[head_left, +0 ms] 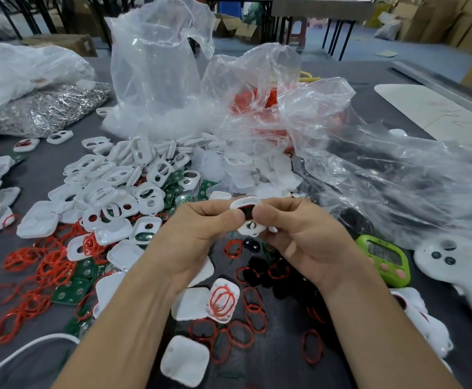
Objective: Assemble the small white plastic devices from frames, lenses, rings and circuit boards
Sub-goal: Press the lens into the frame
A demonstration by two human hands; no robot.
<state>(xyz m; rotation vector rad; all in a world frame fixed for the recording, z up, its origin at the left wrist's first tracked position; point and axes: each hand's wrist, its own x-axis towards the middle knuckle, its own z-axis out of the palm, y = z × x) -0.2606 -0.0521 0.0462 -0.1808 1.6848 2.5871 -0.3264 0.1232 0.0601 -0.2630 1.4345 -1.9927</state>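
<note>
Both hands hold one small white plastic device [248, 218] above the middle of the table. My left hand [201, 228] pinches its left side between thumb and fingers. My right hand [293, 228] pinches its right side, thumb pressed on a dark lens in the frame. A heap of white frames [117, 186] lies to the left. Green circuit boards [73, 290] and red rings [41, 270] are scattered at lower left. More red rings [240, 335] and dark lenses [254, 272] lie under my wrists. White covers [185, 360] lie near the front.
Clear plastic bags [159, 66] stand behind the heap, one with red parts [254, 99]. A bag of metal clips [49, 108] lies at far left. A green timer [383, 259] and a white controller [459, 276] sit at right. A white cable [27, 346] curves at lower left.
</note>
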